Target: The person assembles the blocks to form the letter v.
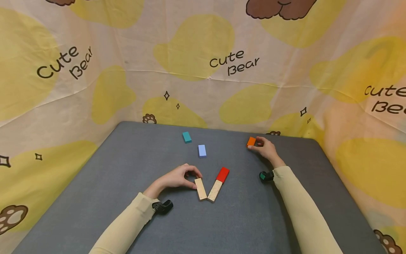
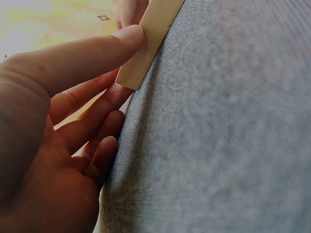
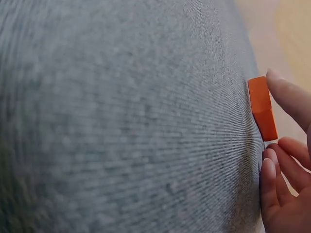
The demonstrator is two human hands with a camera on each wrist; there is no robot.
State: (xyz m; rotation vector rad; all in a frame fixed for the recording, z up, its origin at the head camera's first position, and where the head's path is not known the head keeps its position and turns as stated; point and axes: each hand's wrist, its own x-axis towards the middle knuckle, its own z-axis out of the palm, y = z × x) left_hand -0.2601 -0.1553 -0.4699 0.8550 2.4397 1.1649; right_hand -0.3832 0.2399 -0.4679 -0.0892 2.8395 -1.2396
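My left hand (image 1: 177, 177) pinches a plain wooden block (image 1: 201, 189) between thumb and fingers, at its far end. In the left wrist view the thumb lies on the face of this block (image 2: 153, 41), with fingertips behind its end. Close to its near end is a second wooden block (image 1: 215, 191), angled so that the two form a V. A red block (image 1: 223, 175) continues the right arm of the V, end to end. Far to the right, my right hand (image 1: 268, 150) holds an orange block (image 1: 251, 141) between thumb and index finger, low at the tabletop.
On the grey tabletop (image 1: 152, 151), a periwinkle block (image 1: 202, 151) and a teal block (image 1: 187, 137) lie beyond the left hand. A patterned cloth (image 1: 190, 113) rises around the table's back and sides.
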